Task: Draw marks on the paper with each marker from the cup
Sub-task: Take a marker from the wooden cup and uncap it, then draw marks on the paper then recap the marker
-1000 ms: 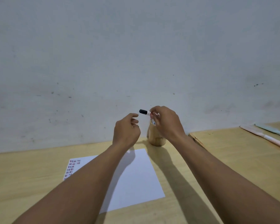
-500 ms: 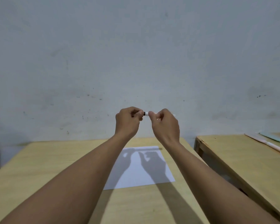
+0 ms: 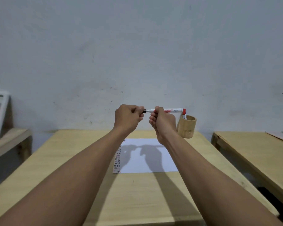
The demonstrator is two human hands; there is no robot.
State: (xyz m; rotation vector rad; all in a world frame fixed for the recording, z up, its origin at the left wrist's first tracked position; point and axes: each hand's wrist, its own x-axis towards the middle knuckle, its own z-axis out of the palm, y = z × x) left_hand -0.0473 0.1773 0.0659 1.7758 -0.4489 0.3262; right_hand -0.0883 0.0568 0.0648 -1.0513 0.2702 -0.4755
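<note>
I see the table (image 3: pixel 72 160) w/ white paper (image 3: pixel 153 165), rows of small marks down its left edge. Marker (image 3: pixel 171 110) – white barrel, red end, black cap – held level above it. Cup (image 3: pixel 187 128) is back in view vs 0.5 s ago, another marker inside. Right hand (image 3: pixel 162 123) fists the barrel; left hand (image 3: pixel 129 118) pinches the cap.

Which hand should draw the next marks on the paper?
Probably the right hand: it grips the marker body, while the left hand only pinches the black cap end.
</note>
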